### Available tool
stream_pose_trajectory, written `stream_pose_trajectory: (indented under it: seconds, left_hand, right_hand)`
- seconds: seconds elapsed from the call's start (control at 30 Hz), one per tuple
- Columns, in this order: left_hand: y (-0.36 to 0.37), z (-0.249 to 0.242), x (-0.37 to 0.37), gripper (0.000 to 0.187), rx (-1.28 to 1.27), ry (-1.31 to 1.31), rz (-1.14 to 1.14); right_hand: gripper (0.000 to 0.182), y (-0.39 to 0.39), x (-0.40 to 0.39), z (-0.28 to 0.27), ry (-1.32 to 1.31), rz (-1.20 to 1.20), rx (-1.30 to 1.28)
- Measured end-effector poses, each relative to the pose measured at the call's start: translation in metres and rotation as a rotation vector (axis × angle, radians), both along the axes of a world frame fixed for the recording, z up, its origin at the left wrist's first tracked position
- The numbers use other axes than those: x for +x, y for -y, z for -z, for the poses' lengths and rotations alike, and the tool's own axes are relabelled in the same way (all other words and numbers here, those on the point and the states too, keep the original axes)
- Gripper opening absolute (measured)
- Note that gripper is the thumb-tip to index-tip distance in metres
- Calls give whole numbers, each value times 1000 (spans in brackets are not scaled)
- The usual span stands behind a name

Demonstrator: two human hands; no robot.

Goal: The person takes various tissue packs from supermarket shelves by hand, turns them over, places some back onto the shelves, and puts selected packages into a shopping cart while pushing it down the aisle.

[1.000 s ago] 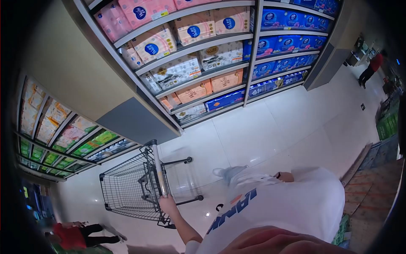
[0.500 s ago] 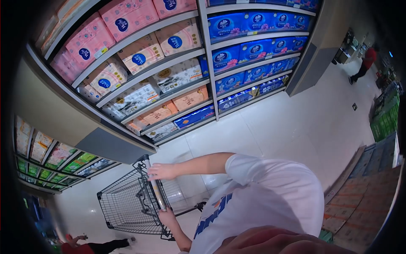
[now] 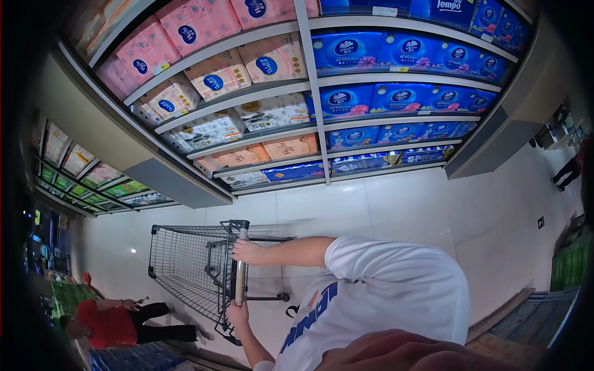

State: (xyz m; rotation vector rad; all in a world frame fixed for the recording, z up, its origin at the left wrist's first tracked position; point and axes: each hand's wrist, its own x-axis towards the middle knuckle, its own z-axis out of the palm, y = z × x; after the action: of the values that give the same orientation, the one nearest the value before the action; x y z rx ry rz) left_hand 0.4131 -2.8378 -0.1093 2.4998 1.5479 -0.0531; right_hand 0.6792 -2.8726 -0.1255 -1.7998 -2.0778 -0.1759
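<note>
Both my hands are on the push handle (image 3: 240, 279) of a shopping cart (image 3: 179, 255) with a dark wire basket. My right hand (image 3: 248, 252) is closed around the handle's upper part as seen in the picture. Farther down the same bar, my left hand (image 3: 236, 311) grips near its other end. The cart points to the left, and pale floor shows through its wires. My arms reach toward it from a white T-shirt (image 3: 396, 278) with dark blue lettering.
Shelves hold blue tissue packs (image 3: 402, 99) and pink tissue packs (image 3: 198, 28). A grey-beige pillar (image 3: 179, 176) stands at the shelf end near the cart. One person in red (image 3: 114, 324) is at lower left, another person (image 3: 570, 170) at far right. Stacked boxes (image 3: 520, 334) are at lower right.
The view has shifted and turned, so the shelves appear farther right and the cart straighter. More of the red-clad person at lower left shows now. Both hands keep hold of the handle.
</note>
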Motion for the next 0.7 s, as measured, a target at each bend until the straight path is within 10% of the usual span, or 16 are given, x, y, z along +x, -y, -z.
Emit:
stream_pose_trajectory:
  seconds: [0.3, 0.47, 0.63, 0.7]
  left_hand:
    - [125, 4, 34, 48, -456, 375, 7]
    - [155, 12, 85, 33, 73, 635, 512]
    - [93, 46, 150, 38, -248, 723, 118]
    - [90, 51, 174, 43, -754, 891, -246]
  right_hand:
    - [17, 148, 32, 8, -71, 106, 227]
    - [20, 227, 50, 7, -8, 172, 155]
    - [18, 305, 61, 21, 21, 265, 135]
    - [20, 332, 69, 14, 47, 278, 40]
